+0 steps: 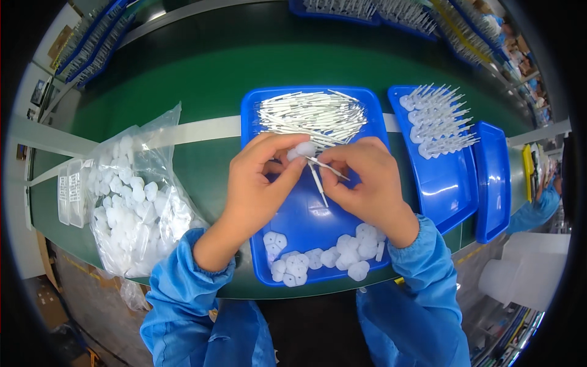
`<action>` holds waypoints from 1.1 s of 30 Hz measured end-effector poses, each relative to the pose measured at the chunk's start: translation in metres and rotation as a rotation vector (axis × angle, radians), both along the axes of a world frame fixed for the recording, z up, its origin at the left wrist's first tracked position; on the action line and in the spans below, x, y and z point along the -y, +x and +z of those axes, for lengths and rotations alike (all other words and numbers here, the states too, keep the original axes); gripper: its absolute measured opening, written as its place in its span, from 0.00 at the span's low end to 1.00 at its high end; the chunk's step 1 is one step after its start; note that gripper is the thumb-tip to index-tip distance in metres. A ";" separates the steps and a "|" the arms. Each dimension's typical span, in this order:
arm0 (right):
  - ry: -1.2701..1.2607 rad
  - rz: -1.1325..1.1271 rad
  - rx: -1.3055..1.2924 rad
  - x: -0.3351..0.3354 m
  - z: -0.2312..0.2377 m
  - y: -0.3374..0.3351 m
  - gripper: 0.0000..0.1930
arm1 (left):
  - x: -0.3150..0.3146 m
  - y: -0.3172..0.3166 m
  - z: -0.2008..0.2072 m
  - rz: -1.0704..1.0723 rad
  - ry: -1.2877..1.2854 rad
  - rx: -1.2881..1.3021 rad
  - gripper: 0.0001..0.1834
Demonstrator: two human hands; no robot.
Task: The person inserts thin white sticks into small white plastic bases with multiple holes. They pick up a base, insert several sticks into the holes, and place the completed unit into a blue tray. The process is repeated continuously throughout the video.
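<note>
My left hand (260,177) pinches a small translucent white plastic disc (301,150) with a lobed edge. My right hand (372,183) grips a thin white rod (330,166), its tip meeting the disc. A second rod (318,188) slants down from the same spot, apparently fixed to the disc. Both hands are above a blue tray (312,229). At the tray's far end lies a heap of white rods (306,113). Several loose lobed discs (348,251) are scattered along its near edge.
A clear plastic bag (131,189) full of white discs lies on the left. To the right, a blue tray (440,189) carries rows of discs with upright rods (437,122); another blue tray (494,183) adjoins it. More filled trays (373,12) stand beyond the green tabletop (202,67). Another person's sleeve (535,211) shows far right.
</note>
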State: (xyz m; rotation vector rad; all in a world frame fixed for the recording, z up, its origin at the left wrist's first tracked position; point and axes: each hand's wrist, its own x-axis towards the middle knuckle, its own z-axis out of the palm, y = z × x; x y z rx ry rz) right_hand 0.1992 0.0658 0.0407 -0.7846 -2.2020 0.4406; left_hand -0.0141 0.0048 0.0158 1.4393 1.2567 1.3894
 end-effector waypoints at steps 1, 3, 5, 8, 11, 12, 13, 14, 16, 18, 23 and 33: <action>-0.003 -0.016 -0.002 0.002 0.000 0.001 0.10 | 0.000 0.002 -0.001 0.016 0.012 0.035 0.22; -0.006 -0.036 0.001 0.004 0.002 0.005 0.10 | 0.000 0.003 -0.002 0.040 0.020 0.079 0.22; -0.036 -0.030 -0.015 0.005 -0.001 0.007 0.11 | 0.000 0.003 -0.001 0.041 0.008 0.091 0.22; -0.074 -0.031 -0.008 0.004 0.000 0.009 0.11 | 0.000 0.004 0.000 0.060 0.032 0.079 0.22; -0.130 -0.064 -0.031 0.007 -0.002 0.010 0.11 | 0.000 0.003 -0.001 0.088 0.061 0.033 0.23; -0.150 -0.080 -0.045 0.008 -0.002 0.010 0.11 | -0.001 0.004 -0.002 0.089 0.072 0.021 0.23; -0.156 -0.078 -0.047 0.010 -0.002 0.008 0.11 | -0.001 0.004 -0.004 0.091 0.083 0.009 0.23; -0.161 -0.076 -0.051 0.011 -0.002 0.005 0.11 | -0.002 0.005 -0.004 0.091 0.094 -0.006 0.23; -0.174 -0.082 -0.052 0.013 -0.002 0.005 0.11 | -0.001 0.005 -0.004 0.101 0.097 -0.021 0.23; -0.192 -0.095 -0.046 0.013 -0.003 0.006 0.10 | -0.001 0.004 -0.004 0.109 0.100 -0.026 0.22; -0.216 -0.076 -0.010 0.013 0.000 0.009 0.10 | -0.002 0.004 -0.005 0.085 0.147 -0.077 0.22; -0.235 -0.106 0.055 0.012 0.000 0.007 0.05 | 0.000 0.006 0.001 0.106 0.097 -0.200 0.20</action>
